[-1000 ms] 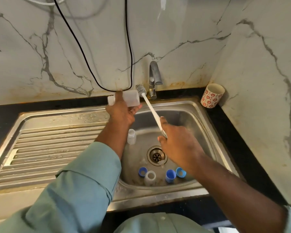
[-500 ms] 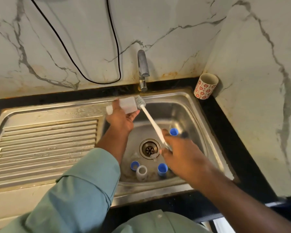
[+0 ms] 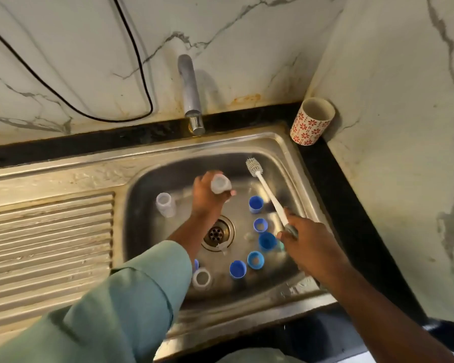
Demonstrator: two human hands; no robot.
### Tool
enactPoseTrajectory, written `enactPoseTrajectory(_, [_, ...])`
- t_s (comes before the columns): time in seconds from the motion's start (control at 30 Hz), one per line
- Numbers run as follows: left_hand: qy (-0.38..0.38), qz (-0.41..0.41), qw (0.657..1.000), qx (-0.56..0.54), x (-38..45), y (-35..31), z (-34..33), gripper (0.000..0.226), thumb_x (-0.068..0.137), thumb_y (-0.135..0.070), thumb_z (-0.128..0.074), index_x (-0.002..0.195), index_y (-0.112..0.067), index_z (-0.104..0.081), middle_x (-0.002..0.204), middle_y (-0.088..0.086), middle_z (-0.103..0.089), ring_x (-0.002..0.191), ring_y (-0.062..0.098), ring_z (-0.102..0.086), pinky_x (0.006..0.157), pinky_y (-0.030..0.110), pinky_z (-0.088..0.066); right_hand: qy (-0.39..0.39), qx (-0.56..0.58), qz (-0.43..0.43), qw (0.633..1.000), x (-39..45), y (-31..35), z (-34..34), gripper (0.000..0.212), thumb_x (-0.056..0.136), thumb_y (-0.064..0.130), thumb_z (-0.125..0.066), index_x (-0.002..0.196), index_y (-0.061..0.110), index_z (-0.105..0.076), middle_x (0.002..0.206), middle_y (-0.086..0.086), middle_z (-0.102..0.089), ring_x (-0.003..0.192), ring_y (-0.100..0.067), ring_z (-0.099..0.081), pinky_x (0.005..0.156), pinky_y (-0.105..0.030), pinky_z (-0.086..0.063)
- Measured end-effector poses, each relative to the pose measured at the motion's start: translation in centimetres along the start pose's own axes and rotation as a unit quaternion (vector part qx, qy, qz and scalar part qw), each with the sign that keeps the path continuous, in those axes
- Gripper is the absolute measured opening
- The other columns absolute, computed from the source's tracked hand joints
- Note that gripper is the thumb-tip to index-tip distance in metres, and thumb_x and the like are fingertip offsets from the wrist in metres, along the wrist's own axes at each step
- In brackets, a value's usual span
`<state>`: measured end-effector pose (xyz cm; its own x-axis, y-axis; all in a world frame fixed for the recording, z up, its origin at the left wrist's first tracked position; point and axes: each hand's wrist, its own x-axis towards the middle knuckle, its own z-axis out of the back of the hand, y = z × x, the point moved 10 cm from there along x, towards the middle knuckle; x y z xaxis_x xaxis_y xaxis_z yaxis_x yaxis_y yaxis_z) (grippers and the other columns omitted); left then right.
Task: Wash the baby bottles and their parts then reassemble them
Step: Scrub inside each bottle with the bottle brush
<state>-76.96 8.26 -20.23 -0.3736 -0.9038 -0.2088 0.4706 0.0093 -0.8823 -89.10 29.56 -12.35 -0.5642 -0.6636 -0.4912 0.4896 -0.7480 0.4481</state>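
While the ridged steel draining board point(image 3: 47, 231) lay bare on the left, the stainless steel sink basin point(image 3: 294, 163) beside it held the scattered parts of the job. Nearest that board, a clear plastic baby bottle point(image 3: 165, 204) stood upright on the basin floor, open mouth up. Just right of it the left hand point(image 3: 207, 197) reached in over the round drain point(image 3: 218, 233), its fingers curled round a second clear bottle body point(image 3: 220, 185), whose open mouth seemed turned up and toward the camera, though blur left the tilt uncertain. A third clear bottle point(image 3: 201, 279) stood at the near wall of the basin, by the green sleeve point(image 3: 121, 305). Further right, several blue plastic rings and caps point(image 3: 256, 204) lay loose across the basin floor. The right hand point(image 3: 309, 247) gripped the grey end of the white long-handled bottle brush point(image 3: 269, 195), fingers closed round it, so that the handle ran up and away to the bristled head point(image 3: 252, 166) near the far wall. That head sat to the right of the held bottle and apart from it, pointing past the mouth, not into it; I judged that the brush would need to swing left and turn tip-first toward the opening, the right hand being the one to carry it. The chrome tap point(image 3: 190, 93) showed no running water. A flowered ceramic cup point(image 3: 311, 121) stood in the right corner.
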Motion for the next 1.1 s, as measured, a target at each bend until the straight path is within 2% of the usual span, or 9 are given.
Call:
enactPoseTrajectory(0.1, [0.065, -0.013, 0.995, 0.072, 1.8, 1.8, -3.9, 0.055, 0.076, -0.009, -0.081, 0.126, -0.015, -0.059, 0.122, 0.005, -0.056, 0.104, 0.015, -0.051, 0.07, 0.004, -0.031, 0.004, -0.028, 0.003, 1.0, 1.4, -0.6, -0.5, 0.048, 0.099, 0.038, -0.05, 0.144, 0.032, -0.037, 0.094, 0.002, -0.062, 0.087, -0.015, -0.063, 0.084, -0.04, -0.056])
enactPoseTrajectory(0.27, [0.133, -0.009, 0.983, 0.126, 4.1, 4.6, -8.2, 0.054, 0.081, -0.011, -0.076, 0.129, -0.024, -0.054, 0.129, 0.002, -0.056, 0.111, 0.02, -0.055, 0.084, 0.024, -0.041, -0.003, 0.024, 0.013, 1.0, 3.2, -1.4, -1.7, 0.056, 0.097, 0.042, -0.051, 0.148, 0.037, -0.03, 0.098, 0.009, -0.064, 0.089, -0.006, -0.063, 0.086, -0.033, -0.056])
enactPoseTrajectory(0.4, [0.143, -0.014, 0.981, 0.132, 5.3, 5.4, -9.8, 0.06, 0.082, -0.013, -0.077, 0.134, -0.025, -0.049, 0.13, 0.002, -0.057, 0.114, 0.023, -0.056, 0.093, 0.032, -0.049, -0.014, 0.074, 0.028, 0.997, 3.6, -1.1, -2.0, 0.056, 0.096, 0.039, -0.052, 0.147, 0.04, -0.029, 0.08, 0.017, -0.057, 0.071, 0.001, -0.06, 0.066, -0.015, -0.052])
enactPoseTrajectory(0.5, [0.144, 0.015, 0.982, 0.121, 5.6, 6.4, -10.2, 0.075, 0.081, -0.013, -0.079, 0.144, -0.023, -0.04, 0.136, 0.005, -0.055, 0.122, 0.024, -0.054, 0.1, 0.034, -0.047, 0.001, 0.06, 0.025, 0.998, 3.5, -1.0, -2.4, 0.053, 0.096, 0.041, -0.05, 0.145, 0.041, -0.03, 0.075, 0.018, -0.052, 0.07, 0.005, -0.056, 0.057, -0.005, -0.045])
enactPoseTrajectory(0.7, [0.171, 0.023, 0.979, 0.107, 4.6, 6.5, -9.1, 0.107, 0.075, -0.011, -0.084, 0.156, -0.029, -0.016, 0.157, 0.006, -0.033, 0.142, 0.027, -0.034, 0.114, 0.041, -0.036, -0.004, 0.052, 0.043, 0.998, 3.3, -0.5, -2.2, 0.057, 0.096, 0.038, -0.053, 0.144, 0.045, -0.022, 0.067, 0.014, -0.05, 0.064, 0.004, -0.057, 0.059, -0.008, -0.046])
enactPoseTrajectory(0.77, [0.139, -0.052, 0.945, 0.292, 4.2, 5.2, -6.8, 0.09, 0.083, -0.026, -0.077, 0.155, -0.03, -0.022, 0.154, 0.007, -0.034, 0.14, 0.029, -0.031, 0.113, 0.041, -0.032, -0.012, 0.053, 0.056, 0.997, 3.0, -0.1, -2.0, 0.057, 0.096, 0.037, -0.054, 0.138, 0.049, -0.017, 0.066, 0.016, -0.047, 0.062, 0.007, -0.055, 0.059, -0.004, -0.044])
enactPoseTrajectory(0.87, [0.046, -0.177, 0.83, 0.527, 3.9, 3.1, -2.0, 0.056, 0.092, -0.041, -0.059, 0.144, -0.03, -0.042, 0.151, 0.007, -0.032, 0.135, 0.032, -0.028, 0.108, 0.046, -0.026, -0.005, 0.043, 0.075, 0.996, 2.5, 0.6, -2.1, 0.057, 0.096, 0.038, -0.053, 0.136, 0.051, -0.014, 0.066, 0.015, -0.046, 0.06, 0.008, -0.052, 0.058, -0.004, -0.043])
enactPoseTrajectory(1.0, [0.08, -0.094, 0.709, 0.695, 5.1, 6.6, 3.6, 0.049, 0.092, -0.033, -0.054, 0.139, -0.023, -0.048, 0.143, 0.011, -0.039, 0.128, 0.032, -0.038, 0.102, 0.045, -0.034, 0.021, 0.046, 0.108, 0.993, 1.6, 1.3, -3.3, 0.061, 0.096, 0.037, -0.055, 0.146, 0.048, -0.021, 0.067, 0.009, -0.049, 0.061, 0.008, -0.055, 0.055, -0.013, -0.043])
enactPoseTrajectory(1.1, [0.147, -0.026, 0.723, 0.675, 4.5, 9.0, 5.5, 0.046, 0.095, -0.025, -0.056, 0.14, -0.022, -0.045, 0.14, 0.012, -0.043, 0.127, 0.033, -0.045, 0.101, 0.043, -0.042, 0.045, 0.055, 0.127, 0.989, 0.9, 1.9, -4.3, 0.06, 0.096, 0.036, -0.056, 0.147, 0.047, -0.027, 0.07, 0.009, -0.053, 0.067, 0.01, -0.056, 0.061, -0.017, -0.048])
